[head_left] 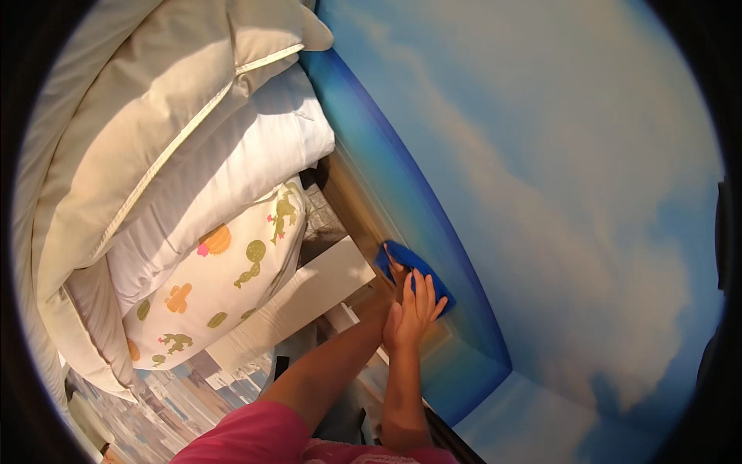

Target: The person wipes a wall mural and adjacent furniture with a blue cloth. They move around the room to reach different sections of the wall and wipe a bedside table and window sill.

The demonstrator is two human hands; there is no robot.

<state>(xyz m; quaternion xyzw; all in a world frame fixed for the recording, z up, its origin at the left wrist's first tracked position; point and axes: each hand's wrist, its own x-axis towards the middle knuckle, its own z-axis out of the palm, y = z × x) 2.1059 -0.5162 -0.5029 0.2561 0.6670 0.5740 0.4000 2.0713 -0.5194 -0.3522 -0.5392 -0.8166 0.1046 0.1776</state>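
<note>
A blue cloth (436,288) lies against the lower part of a painted wall (406,203), whose bands run from brown through turquoise to blue. My right hand (413,310) is laid over it, fingers slightly spread and their tips on the fabric. Reaching in from the left, my left hand (399,278) is at the cloth's near side, partly covered by my right hand. A bit of the blue fabric shows around its fingers, though its full grip is hidden.
At left, a beige quilt (145,104) with light piping, a white pillow (232,156) and a cactus-print pillow (203,290) are piled up. Below them are a pale wooden board (324,278) and patterned plank flooring (179,406). Sky-like clouds cover the surface (550,174) at right.
</note>
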